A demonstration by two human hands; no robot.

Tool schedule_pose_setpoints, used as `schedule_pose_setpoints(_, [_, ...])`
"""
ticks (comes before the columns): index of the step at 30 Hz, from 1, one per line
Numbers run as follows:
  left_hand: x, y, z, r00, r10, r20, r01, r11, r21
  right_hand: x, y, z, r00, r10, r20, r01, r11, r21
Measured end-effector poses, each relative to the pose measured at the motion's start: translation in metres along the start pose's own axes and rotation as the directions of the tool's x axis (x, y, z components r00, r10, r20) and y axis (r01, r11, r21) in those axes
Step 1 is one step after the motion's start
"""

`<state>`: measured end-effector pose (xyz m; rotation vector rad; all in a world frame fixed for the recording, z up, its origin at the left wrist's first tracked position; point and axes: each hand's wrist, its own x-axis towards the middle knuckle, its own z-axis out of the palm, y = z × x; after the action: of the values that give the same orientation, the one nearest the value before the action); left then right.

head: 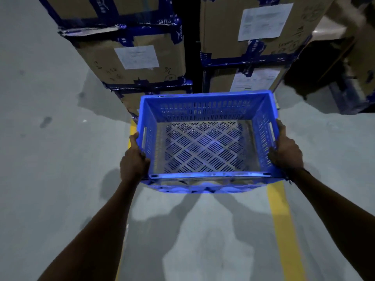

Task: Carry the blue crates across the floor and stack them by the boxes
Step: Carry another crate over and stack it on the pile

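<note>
Ahead, cardboard boxes point(132, 63) stacked on grey floor point(50, 159). I see one empty blue crate point(205, 142) held level above it, just short of them. Left hand point(134, 161) and right hand point(286, 151) grip opposite side walls, likely for balance.

Both forearms are bare with no sleeves showing, and a thin dark thread band point(288, 178) circles the wrist behind the right hand point(285, 150).
</note>
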<state>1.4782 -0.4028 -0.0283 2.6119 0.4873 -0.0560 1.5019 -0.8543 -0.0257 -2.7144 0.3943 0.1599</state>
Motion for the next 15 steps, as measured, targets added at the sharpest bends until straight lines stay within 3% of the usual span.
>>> schedule_pose_setpoints(10, [0.012, -0.006, -0.006, 0.996, 0.055, 0.075, -0.053, 0.998, -0.025, -0.012, -0.013, -0.005, 1.0, 0.021, -0.003, -0.021, 1.0, 0.01])
schedule_pose_setpoints(15, [0.007, 0.001, -0.005, 0.998, -0.002, 0.068, 0.004, 1.0, -0.029, -0.005, -0.017, -0.011, 0.997, 0.053, 0.058, -0.056, 0.997, 0.059])
